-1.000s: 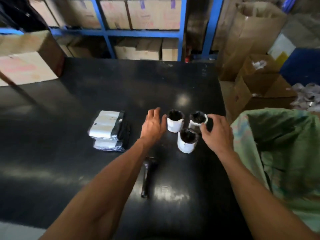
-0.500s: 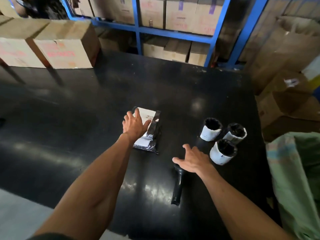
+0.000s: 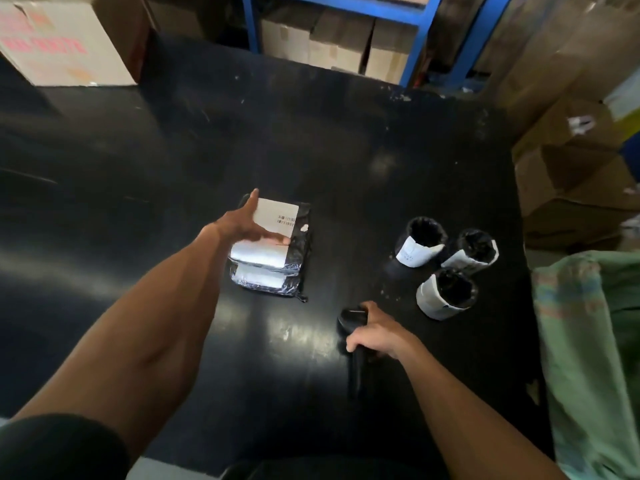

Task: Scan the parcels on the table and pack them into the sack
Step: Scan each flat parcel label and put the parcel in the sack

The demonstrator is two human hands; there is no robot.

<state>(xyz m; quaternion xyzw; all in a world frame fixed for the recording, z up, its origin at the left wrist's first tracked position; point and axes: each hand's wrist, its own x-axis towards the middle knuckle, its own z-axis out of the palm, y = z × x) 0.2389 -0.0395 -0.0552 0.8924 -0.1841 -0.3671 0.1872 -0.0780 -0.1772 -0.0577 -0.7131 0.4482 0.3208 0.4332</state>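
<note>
Fingers of the right hand (image 3: 375, 336) curl round the black scanner (image 3: 356, 344), which lies on the dark tabletop (image 3: 173, 150) with its head toward the far side and its handle running back toward the person. Whether the scanner is lifted off the surface at all is hard to tell in the glare. The left hand (image 3: 247, 225) is spread wide over the top parcel (image 3: 273, 233) of a small stack, thumb along the near edge of the white label and forefinger reaching to the far left corner; a barcode shows on the label's right side. A second parcel (image 3: 265, 282), wrapped in the same black film, lies under it.

Right of the scanner, well apart from the stack, three rolls (image 3: 446, 268) in black film with white labels stand close together, their open dark ends tilted up. A green sack (image 3: 588, 341) hangs off the right edge of the tabletop, its mouth beside the rolls. A cardboard box (image 3: 69, 39) with red print sits on the far left corner. Behind, blue shelving (image 3: 419, 39) holds more cartons, and loose cartons are piled at the right.
</note>
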